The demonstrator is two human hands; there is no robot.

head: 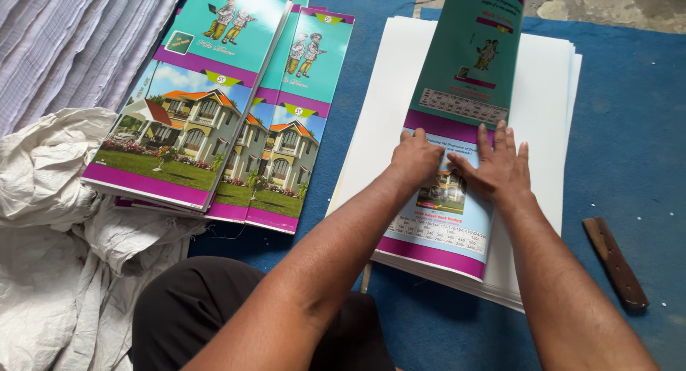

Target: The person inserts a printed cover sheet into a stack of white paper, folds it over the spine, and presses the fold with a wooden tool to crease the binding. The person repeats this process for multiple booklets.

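**Ravi:** Right of centre on the blue mat (pixel 629 149), the printed cover sheet (pixel 457 92) lies on a stack of white sheets (pixel 550 107). Where are the person's hands relative to it?

**Mina:** Both rest on its near half. The left hand (pixel 416 157) is loosely curled, knuckles and fingertips pressing down along the purple band where the sheet bends. The right hand (pixel 500 167) lies flat, fingers spread and pointing away from the person. Neither hand grips anything; both press.

**Ravi:** And its long axis?

**Mina:** It runs away from the person, tilted slightly rightward. The near half lies flat under the hands; the far teal half stands up from the bend, leaning away. The 2 hands sit side by side, just touching at the thumbs, and seem about equally near the bend.

**Ravi:** What does the printing look like?

**Mina:** The far half is teal with small cartoon figures and a pale table block near its lower edge. The near half is pale blue with a small house picture, a table of figures and a magenta strip at the bottom edge.

**Ravi:** Anything else around?

**Mina:** To the left, well apart, a fanned pile of finished covers (pixel 214 114) shows houses, lawns, purple bands and teal tops. A crumpled white woven sack (pixel 50 199) lies left of that, and a dark wooden block (pixel 616 262) sits on the mat beside the right forearm.
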